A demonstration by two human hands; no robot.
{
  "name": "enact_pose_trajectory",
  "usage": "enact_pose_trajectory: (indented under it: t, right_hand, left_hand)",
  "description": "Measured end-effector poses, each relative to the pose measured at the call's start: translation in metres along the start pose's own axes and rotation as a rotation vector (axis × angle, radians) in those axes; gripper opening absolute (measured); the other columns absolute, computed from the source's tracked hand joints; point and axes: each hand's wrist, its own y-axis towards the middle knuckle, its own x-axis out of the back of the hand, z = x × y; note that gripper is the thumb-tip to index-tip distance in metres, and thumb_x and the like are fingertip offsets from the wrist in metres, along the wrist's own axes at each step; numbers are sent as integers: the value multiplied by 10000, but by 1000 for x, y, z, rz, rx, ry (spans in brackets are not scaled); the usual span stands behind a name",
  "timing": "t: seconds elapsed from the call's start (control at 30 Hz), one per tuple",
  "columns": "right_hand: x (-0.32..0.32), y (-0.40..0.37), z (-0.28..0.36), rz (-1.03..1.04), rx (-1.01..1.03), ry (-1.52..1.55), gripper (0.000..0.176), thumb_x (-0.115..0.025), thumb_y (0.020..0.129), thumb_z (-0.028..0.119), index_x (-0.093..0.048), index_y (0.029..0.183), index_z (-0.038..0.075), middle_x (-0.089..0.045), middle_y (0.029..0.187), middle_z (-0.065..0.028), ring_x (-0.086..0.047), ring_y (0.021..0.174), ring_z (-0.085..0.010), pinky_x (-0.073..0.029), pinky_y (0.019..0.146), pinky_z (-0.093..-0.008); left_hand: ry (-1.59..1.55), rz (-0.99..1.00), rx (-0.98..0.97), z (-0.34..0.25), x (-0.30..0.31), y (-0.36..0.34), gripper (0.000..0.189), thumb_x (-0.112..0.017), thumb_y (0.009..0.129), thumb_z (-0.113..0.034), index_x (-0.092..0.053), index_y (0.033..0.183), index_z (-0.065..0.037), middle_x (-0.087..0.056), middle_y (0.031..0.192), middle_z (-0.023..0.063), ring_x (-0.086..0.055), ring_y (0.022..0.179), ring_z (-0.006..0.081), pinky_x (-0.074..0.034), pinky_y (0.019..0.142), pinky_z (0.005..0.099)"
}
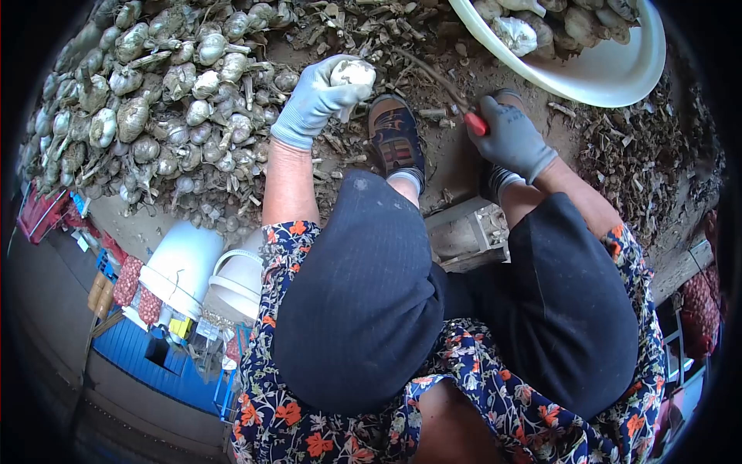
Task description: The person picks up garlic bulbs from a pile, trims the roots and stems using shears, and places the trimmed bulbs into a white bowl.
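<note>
My left hand (321, 100), in a grey work glove, is closed around a garlic bulb (353, 73) with pale skin and a dark patch. The bulb is held up near the big garlic heap. My right hand (514, 139), gloved too, grips the red handle of a knife (476, 124). Its long, narrow, brownish blade points up and to the left, apart from the bulb. Between the hands is my left shoe (396, 135), standing on the dirt floor. The right glove hides most of the other shoe.
A heap of garlic bulbs (154, 100) covers the upper left. A pale tub (618, 77) holding several bulbs stands at upper right. Cut stalks (634, 162) litter the ground. White buckets (178, 263) and red net sacks (127, 280) are at lower left.
</note>
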Motion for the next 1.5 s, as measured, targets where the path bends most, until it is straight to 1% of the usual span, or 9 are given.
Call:
enact_pose_trajectory:
  t: [0.23,0.4,0.73,1.2,1.3,1.33,1.4,1.43,1.5]
  right_hand:
    - [9,7,10,-101,206,-269,330,-613,825,291,-497,988,29,-622,816,-208,-619,806,-377,-482,729,-453]
    - [8,19,14,85,91,-268,326,-619,823,306,-513,949,25,-652,841,-217,-648,851,-351,-494,713,-457]
    - [4,-6,-1,315,-120,694,417,-618,863,414,-577,956,9,-630,793,-53,-590,698,-168,-489,660,-339]
    - [7,8,13,419,-494,1152,263,-599,887,249,-487,716,84,-457,567,8,-442,432,-113,-372,409,-285]
    - [0,-1,8,462,-568,1078,254,-611,872,241,-495,711,83,-466,572,7,-456,440,-120,-385,418,-279]
    - [2,1,9,464,-559,1024,247,-614,868,237,-500,714,81,-469,574,7,-461,445,-121,-391,424,-277]
    - [5,3,5,452,-534,1046,236,-620,863,232,-506,724,80,-476,583,6,-468,453,-117,-397,431,-274]
    - [7,3,1,439,-526,1079,225,-626,858,228,-512,734,79,-484,592,6,-475,461,-113,-403,439,-271]
    - [10,1,-6,388,-514,1069,219,-630,856,224,-514,742,77,-492,603,3,-483,468,-110,-408,443,-269]
  left_hand:
    - [912,-262,-281,1,-18,11,562,-836,637,-192,-608,1119,-14,-659,935,41,-618,817,93,-523,712,233]
    - [910,-312,-203,3,-23,16,525,-823,660,-210,-601,1090,-6,-644,929,47,-624,803,110,-527,725,236]
    - [-699,-192,-499,27,-34,30,346,-591,812,29,-515,1142,-38,-621,1042,109,-615,999,235,-506,902,403]
    - [6,-429,-685,-27,-64,46,419,-759,742,-57,-541,1100,-44,-605,930,17,-596,820,90,-528,719,218]
    - [443,50,-1013,-107,-88,42,419,-664,874,-143,-494,1228,2,-615,1126,98,-631,919,115,-555,735,212]
    - [97,297,-667,-139,-97,29,942,-736,794,-406,-155,1470,-102,-372,1373,88,-462,1184,223,-395,1026,354]
    - [302,17,-1129,-117,-62,75,717,-731,812,-328,-373,1362,-39,-415,1332,97,-527,1043,120,-490,821,238]
    - [48,81,-888,-86,-29,72,228,-601,925,-198,-591,1067,-20,-634,867,29,-589,658,82,-515,614,218]
    - [360,-391,-556,-38,12,75,457,-620,878,-316,-493,1203,-20,-539,1076,137,-581,862,188,-511,737,297]
